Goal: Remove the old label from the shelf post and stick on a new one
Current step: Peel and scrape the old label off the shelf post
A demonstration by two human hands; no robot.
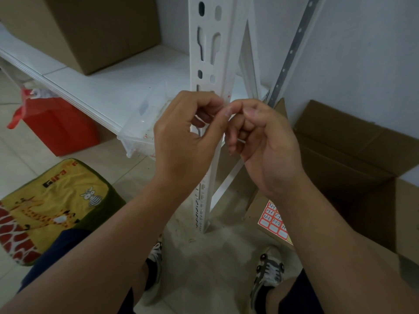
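Here we pinch a small pale scrap, likely the old label (223, 104), between left hand (188, 134) and right hand (260, 137), directly before the upright shelf post (212, 48); the label sheet (275, 219) lies below the right hand.

The white shelf post (212, 64) stands upright at 12 o'clock, its face open above. At 10 o'clock the shelf (102, 87) carries a cardboard box (90, 30). An open carton (353, 155) crowds 3 o'clock. Bare floor (204, 257) lies free at 6 o'clock, between the shoes.
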